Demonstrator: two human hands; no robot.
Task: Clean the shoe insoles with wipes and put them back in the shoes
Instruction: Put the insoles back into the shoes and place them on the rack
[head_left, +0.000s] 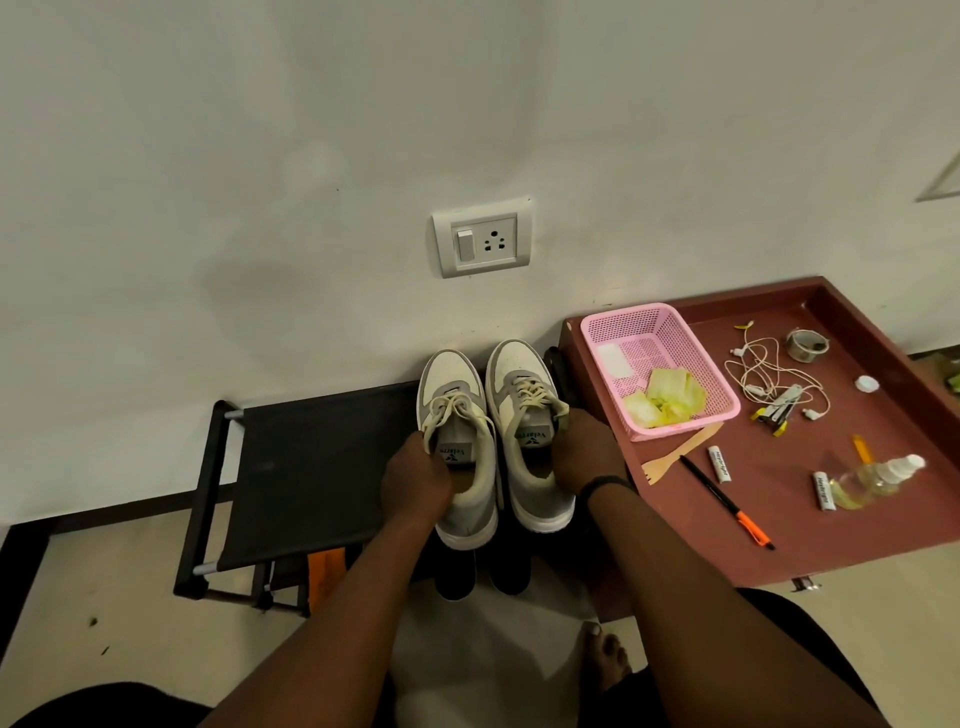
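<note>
Against a white wall, on a black shoe rack (311, 467), two grey-white sneakers with "Velarzo"-like tongue labels stand together, the left hand (415, 480) gripping the left sneaker (460, 447) and the right hand (584, 452) gripping the right sneaker (530, 431) at their collars.

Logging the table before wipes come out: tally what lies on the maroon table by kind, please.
Pink basket: 1
Small white tubes: 2
Black and orange pen: 1
Wooden fork: 1
Earphone cable: 1
Tape roll: 1
Spray bottle: 1
Stapler: 1
White cap: 1
Total: 10
</note>
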